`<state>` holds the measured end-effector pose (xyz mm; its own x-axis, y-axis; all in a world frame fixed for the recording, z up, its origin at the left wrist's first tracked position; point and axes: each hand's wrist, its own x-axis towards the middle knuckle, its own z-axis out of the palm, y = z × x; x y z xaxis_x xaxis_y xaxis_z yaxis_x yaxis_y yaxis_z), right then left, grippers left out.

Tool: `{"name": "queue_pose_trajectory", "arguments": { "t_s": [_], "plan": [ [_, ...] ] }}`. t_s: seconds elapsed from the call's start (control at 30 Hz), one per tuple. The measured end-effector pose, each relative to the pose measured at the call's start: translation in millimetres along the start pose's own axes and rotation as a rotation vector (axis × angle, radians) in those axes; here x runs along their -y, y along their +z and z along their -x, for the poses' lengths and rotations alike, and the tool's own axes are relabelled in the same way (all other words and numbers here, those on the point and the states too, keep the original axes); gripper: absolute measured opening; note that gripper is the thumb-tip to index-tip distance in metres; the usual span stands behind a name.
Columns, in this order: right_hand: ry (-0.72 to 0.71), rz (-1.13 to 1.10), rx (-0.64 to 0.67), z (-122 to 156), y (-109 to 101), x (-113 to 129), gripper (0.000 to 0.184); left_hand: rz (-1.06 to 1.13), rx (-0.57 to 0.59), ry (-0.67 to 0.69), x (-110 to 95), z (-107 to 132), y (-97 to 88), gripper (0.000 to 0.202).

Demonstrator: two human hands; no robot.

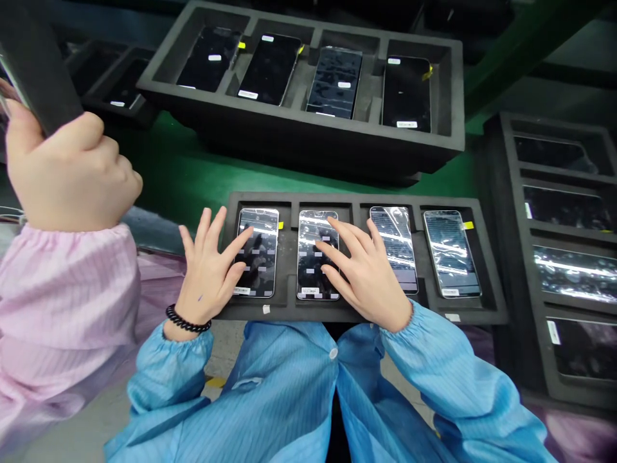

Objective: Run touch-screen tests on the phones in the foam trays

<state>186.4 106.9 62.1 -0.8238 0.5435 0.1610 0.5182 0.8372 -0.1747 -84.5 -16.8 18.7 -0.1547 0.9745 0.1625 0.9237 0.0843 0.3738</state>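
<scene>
Over the near tray [366, 204] on the green bench [178, 161], our hands were spread wide and held nothing. Four phones sat flat in its compartments, one each, glossy under clear film. Our left hand [207, 280], a bead bracelet [187, 319] at the wrist, lay with its fingertips [243, 239] on the first phone [265, 222]. Our right hand [366, 276] lay across the second phone [308, 225], its fingers [337, 235] splayed, and its edge came just beside the third phone [398, 251]. The fourth phone [450, 254] sat untouched at the far right. Beyond lay a tray [299, 122] of four dark phones, and another tray [501, 257] stood to our right. At our left, a co-worker's hand [72, 173], in a pink sleeve [62, 302], gripped a dark object [33, 64], too cut off to name.
</scene>
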Motion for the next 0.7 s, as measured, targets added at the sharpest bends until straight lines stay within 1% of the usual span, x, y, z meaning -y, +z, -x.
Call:
{"name": "queue_pose_trajectory", "arguments": {
  "t_s": [0.13, 0.27, 0.4, 0.43, 0.5, 0.6, 0.63, 0.7],
  "plan": [
    [0.005, -0.007, -0.006, 7.6, -1.0, 1.3, 0.036, 0.004, 0.087, 0.039, -4.3, -7.7, 0.8, 0.053],
    [0.026, -0.01, -0.022, 15.1, -2.3, 1.5, 0.034, 0.013, 0.061, 0.05, -6.9, -25.5, 3.4, 0.058],
    [0.034, -0.008, -0.031, 21.8, -2.5, 2.1, 0.033, -0.029, 0.135, 0.073, -9.8, -46.7, 7.4, 0.059],
    [0.041, -0.005, -0.031, 23.4, -2.1, 2.0, 0.033, -0.035, 0.134, 0.076, -10.6, -49.0, 6.4, 0.06],
    [0.06, 0.002, -0.033, 26.5, -0.5, 1.1, 0.034, -0.034, 0.068, 0.067, -12.0, -47.6, 0.4, 0.062],
    [0.071, 0.021, -0.014, 29.8, 3.5, -1.6, 0.036, -0.028, -0.053, 0.031, -11.7, -32.7, -14.1, 0.064],
    [0.071, 0.029, -0.001, 30.2, 4.9, -2.3, 0.035, -0.027, -0.067, 0.019, -10.6, -26.0, -18.0, 0.063],
    [0.069, 0.039, 0.019, 29.8, 7.3, -2.3, 0.035, -0.027, -0.06, -0.003, -6.8, -13.4, -21.1, 0.06]
  ]
}}
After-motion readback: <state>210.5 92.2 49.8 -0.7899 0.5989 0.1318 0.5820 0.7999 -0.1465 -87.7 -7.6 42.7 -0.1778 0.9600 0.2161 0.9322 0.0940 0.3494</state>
